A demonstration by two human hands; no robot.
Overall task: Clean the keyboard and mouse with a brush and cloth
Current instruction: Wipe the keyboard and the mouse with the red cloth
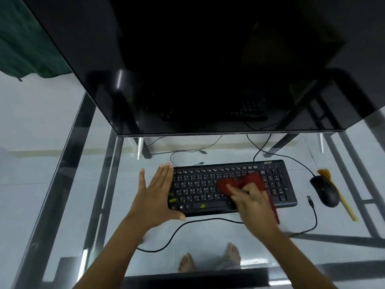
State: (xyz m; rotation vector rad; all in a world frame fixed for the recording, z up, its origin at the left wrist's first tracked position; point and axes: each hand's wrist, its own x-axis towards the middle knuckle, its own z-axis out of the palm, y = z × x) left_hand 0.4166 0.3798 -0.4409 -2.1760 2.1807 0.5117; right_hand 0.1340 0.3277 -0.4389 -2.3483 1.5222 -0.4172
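While our right fingers (233, 189) lie fairly straight, pressing the red cloth (252, 178) onto the mid-right keys, nothing is clenched; right hand (253, 205) blurred; left fingers (164, 174) straight too, left hand (154, 197) flat against the keyboard (198, 184) at its left end, thumb at the front corner; mouse (325, 190) and brush (344, 204) touching, off right, unheld; risks, we judge: cloth snagging keycaps; keyboard skidding on the glass table (62, 205) if the brace slips.

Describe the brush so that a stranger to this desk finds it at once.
On the glass desk, look right of the black keyboard to the black mouse. The brush lies just beyond the mouse, on its right. Alone among these dark things, it is a pale yellow stick with orange-brown bristles at its far end.
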